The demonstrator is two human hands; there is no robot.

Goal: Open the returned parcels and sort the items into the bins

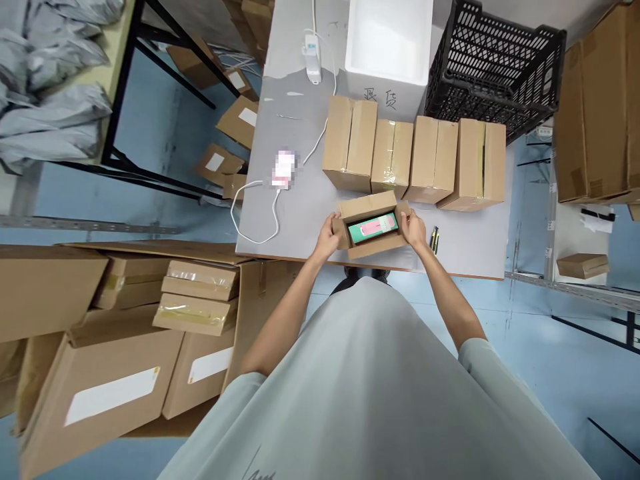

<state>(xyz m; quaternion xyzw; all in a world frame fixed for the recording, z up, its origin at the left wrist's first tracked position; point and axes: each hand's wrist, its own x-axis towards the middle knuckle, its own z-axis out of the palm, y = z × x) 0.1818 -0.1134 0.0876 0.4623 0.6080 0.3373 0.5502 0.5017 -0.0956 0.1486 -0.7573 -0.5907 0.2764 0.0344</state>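
A small open cardboard box (364,204) sits near the front edge of the grey table (300,207). Inside it lies a green package with a pink label (374,227). My left hand (329,235) grips the box's left end flap, fingers curled on it. My right hand (413,227) grips the right end flap the same way. Both long flaps stand open.
Several sealed cardboard boxes (415,159) stand in a row behind the open box. A white foam box (387,47) and a black crate (493,63) are at the back. A phone (284,168) on a white cable lies left; a utility knife (435,239) lies right. Cartons (120,347) are stacked on the floor left.
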